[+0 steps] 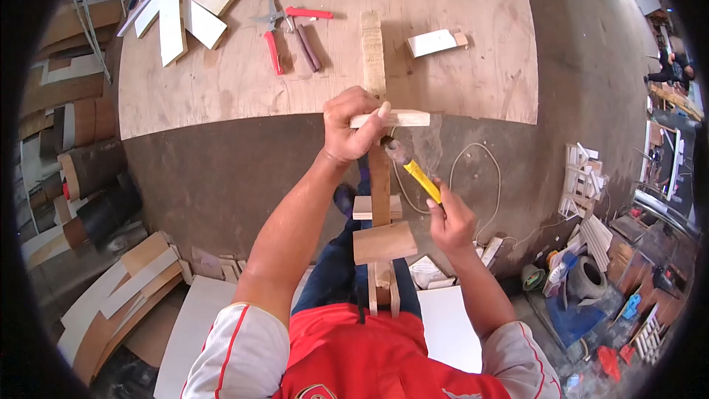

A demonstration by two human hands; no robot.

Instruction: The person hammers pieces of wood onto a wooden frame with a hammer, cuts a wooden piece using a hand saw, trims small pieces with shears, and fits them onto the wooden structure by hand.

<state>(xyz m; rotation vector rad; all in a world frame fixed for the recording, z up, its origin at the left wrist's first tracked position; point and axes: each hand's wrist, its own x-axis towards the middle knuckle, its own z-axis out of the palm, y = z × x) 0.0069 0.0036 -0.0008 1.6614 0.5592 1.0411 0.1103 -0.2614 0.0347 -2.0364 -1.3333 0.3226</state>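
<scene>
My left hand (354, 124) is closed around a short pale wood strip (410, 118), lying crosswise over a long narrow wooden bar (374, 52). The bar runs from the plywood table (487, 89) back toward my body. In my right hand (452, 218) is a hammer-like tool (422, 179) with a yellow and black handle. Its metal head is close to the bar, just below the strip. Nearer my lap, a wood block (385, 242) and a smaller piece (363, 207) sit across the bar.
Red-handled snips (272, 41) and dark rods (306, 48) lie on the table. White-faced offcuts (171, 22) are piled at its left, and a white block (434, 43) rests at its right. A cord (499, 177) loops on the floor. A person (673, 66) is far right.
</scene>
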